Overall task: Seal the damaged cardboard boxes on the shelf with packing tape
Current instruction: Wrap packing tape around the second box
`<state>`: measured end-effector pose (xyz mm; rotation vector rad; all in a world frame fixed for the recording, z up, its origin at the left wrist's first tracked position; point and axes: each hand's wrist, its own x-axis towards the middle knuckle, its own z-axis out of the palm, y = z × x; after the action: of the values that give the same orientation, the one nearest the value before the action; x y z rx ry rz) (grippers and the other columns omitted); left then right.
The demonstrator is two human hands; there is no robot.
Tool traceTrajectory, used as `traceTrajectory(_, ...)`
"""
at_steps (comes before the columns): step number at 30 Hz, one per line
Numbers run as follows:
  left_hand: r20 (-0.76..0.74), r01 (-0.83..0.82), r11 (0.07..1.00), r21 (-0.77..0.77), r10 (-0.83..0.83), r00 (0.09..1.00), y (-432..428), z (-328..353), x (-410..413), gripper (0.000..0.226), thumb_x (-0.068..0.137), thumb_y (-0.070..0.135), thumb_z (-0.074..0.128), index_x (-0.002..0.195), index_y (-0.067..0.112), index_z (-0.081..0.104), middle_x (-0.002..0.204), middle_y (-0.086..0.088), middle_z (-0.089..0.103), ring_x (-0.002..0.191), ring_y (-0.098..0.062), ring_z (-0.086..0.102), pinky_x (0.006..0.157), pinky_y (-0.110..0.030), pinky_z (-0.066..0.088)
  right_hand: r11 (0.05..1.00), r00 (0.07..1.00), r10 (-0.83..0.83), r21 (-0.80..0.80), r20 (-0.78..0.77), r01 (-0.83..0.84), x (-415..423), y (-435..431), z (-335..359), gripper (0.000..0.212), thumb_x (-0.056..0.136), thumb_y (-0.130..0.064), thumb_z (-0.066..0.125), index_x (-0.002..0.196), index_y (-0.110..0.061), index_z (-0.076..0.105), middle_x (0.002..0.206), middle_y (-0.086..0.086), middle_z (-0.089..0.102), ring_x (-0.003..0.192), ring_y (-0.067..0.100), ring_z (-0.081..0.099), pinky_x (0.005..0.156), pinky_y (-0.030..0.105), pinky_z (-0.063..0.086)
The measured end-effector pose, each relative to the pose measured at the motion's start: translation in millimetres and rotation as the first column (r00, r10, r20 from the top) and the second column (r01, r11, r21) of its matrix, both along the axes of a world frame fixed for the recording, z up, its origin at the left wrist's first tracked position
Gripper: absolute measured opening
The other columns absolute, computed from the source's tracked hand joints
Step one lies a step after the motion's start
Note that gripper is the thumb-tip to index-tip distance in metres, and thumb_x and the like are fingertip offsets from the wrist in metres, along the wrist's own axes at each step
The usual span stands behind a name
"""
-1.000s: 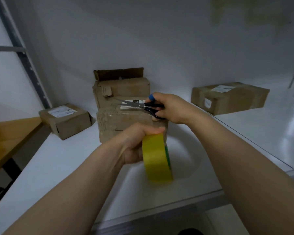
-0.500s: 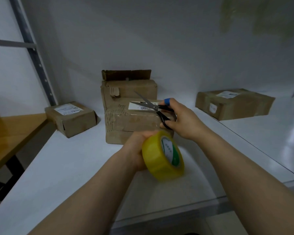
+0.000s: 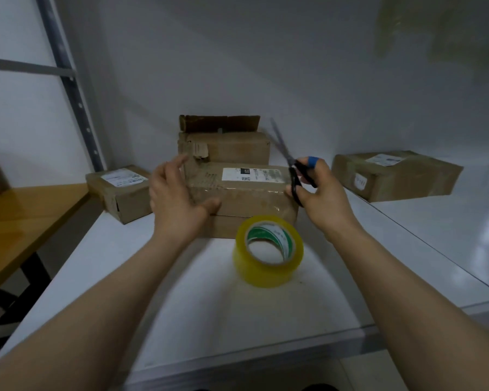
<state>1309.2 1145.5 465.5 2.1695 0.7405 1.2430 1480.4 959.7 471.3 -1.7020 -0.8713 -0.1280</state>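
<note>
The white label on top of the front box carried a dark block with pale digits and lines of fine print, all too small for me to read. The small box to the left and the wide box far to the right each had a white printed label too, equally unreadable. The tape roll showed green and white print on its inner core, but I could not make out a name.

The front box was closed, its near face glossy with tape and its left end torn. Behind it stood the back box, with one ragged flap up and a ripped near-left corner; I could not see inside either.

Half a second before, my left hand had gripped the yellow tape roll. Now the roll lay flat on the white shelf, just near the front box's right end, and that hand was at the box's left end, fingers spread and loose, thumb against the near face. The hand was blurred, so I could not tell whether the fingers touched the cardboard.

My right hand, a blue band on one fingertip, gripped the black handles of the scissors at the box's right end. The blades, which had pointed left over the box, now pointed up and were blurred.

A wooden tabletop stood off to the left.
</note>
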Motion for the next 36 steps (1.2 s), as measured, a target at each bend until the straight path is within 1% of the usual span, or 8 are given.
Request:
traceTrajectory(4, 0.130, 0.331, 0.849, -0.413, -0.304, 0.944, 28, -2, -4, 0.117, 0.071, 0.019, 0.092, 0.152, 0.050, 0.013, 0.163, -0.010, 0.019, 0.149, -0.029, 0.026, 0.119, -0.054, 0.032, 0.992, 0.986, -0.120, 0.019, -0.115, 0.123, -13, -15, -2, 0.042, 0.094, -0.026, 0.071, 0.128, -0.024, 0.047, 0.112, -0.010, 0.065, 0.101, 0.008, 0.063, 0.090, 0.029, 0.049)
traceTrajectory(8, -0.132, 0.232, 0.960, 0.160, -0.212, 0.968, 25, -6, -4, 0.123, 0.063, 0.033, 0.092, 0.157, 0.035, 0.012, 0.162, -0.010, 0.014, 0.150, -0.031, 0.019, 0.122, -0.050, 0.020, 0.976, 0.974, -0.219, -0.003, -0.051, 0.219, -28, -28, 2, 0.044, 0.091, -0.036, 0.074, 0.125, -0.025, 0.048, 0.098, -0.022, 0.061, 0.089, 0.000, 0.060, 0.078, 0.025, 0.047)
traceTrajectory(11, -0.404, 0.316, 0.730, 0.607, -0.059, 0.913, 10, -7, 0, 0.123, 0.063, 0.048, 0.088, 0.157, 0.036, 0.009, 0.167, -0.010, 0.007, 0.156, -0.030, 0.000, 0.121, -0.059, -0.003, 0.927, 0.929, -0.357, -0.155, -0.098, 0.340, -21, -30, 0, 0.056, 0.089, -0.044, 0.073, 0.131, -0.017, 0.047, 0.109, -0.003, 0.064, 0.096, 0.019, 0.065, 0.080, 0.036, 0.051)
traceTrajectory(17, -0.575, 0.336, 0.752, 0.568, 0.070, 0.815, -1, -14, 13, 0.101, 0.080, 0.065, 0.064, 0.153, 0.049, -0.003, 0.167, 0.000, 0.005, 0.154, -0.032, -0.007, 0.112, -0.070, -0.016, 0.512, 0.917, -0.338, -0.777, 0.211, 0.367, -4, -29, -28, 0.026, 0.094, -0.034, 0.064, 0.099, -0.008, 0.064, 0.083, 0.004, 0.058, 0.075, 0.021, 0.054, 0.056, 0.028, 0.037)
traceTrajectory(21, -0.527, 0.230, 0.821, 0.523, 0.100, 0.844, 1, -17, 8, 0.109, 0.072, 0.073, 0.071, 0.151, 0.059, -0.003, 0.167, -0.003, -0.008, 0.152, -0.037, -0.015, 0.112, -0.076, -0.008, 0.278, 0.940, -0.185, -0.902, 0.288, 0.331, -1, -28, -15, 0.020, 0.096, -0.034, 0.053, 0.090, -0.016, 0.058, 0.114, 0.011, 0.060, 0.113, 0.032, 0.046, 0.089, 0.037, 0.042)
traceTrajectory(26, -0.336, 0.207, 0.978, 0.038, -0.183, 0.924, 14, -18, 0, 0.117, 0.070, 0.036, 0.091, 0.152, 0.055, 0.010, 0.164, -0.006, -0.010, 0.150, -0.042, 0.013, 0.121, -0.058, 0.022, 0.917, 0.954, -0.009, -0.384, -0.300, -0.112, -25, -28, -2, 0.044, 0.099, -0.045, 0.057, 0.142, -0.037, 0.052, 0.132, -0.008, 0.065, 0.119, 0.020, 0.062, 0.109, 0.042, 0.046)
traceTrajectory(30, -0.248, 0.257, 0.962, -0.088, -0.271, 0.930, 17, -26, -1, 0.100, 0.074, 0.015, 0.088, 0.147, 0.047, 0.027, 0.156, -0.009, 0.014, 0.133, -0.037, 0.041, 0.104, -0.035, 0.038, 0.931, 0.907, 0.218, -0.202, -0.359, -0.304, -66, -28, -18, 0.099, 0.079, -0.061, 0.075, 0.149, -0.062, 0.004, 0.125, -0.024, 0.055, 0.099, -0.005, 0.062, 0.079, 0.022, 0.055)
traceTrajectory(36, -0.253, 0.185, 0.977, -0.103, -0.206, 0.945, 13, -19, -6, 0.083, 0.080, 0.019, 0.083, 0.142, 0.046, 0.035, 0.137, -0.011, 0.038, 0.115, -0.034, 0.055, 0.095, -0.034, 0.040, 0.869, 0.958, 0.259, -0.405, -0.121, -0.286, -65, -32, -31, 0.093, 0.055, -0.061, 0.087, 0.138, -0.048, 0.047, 0.133, -0.016, 0.043, 0.122, 0.004, 0.049, 0.096, 0.021, 0.043)
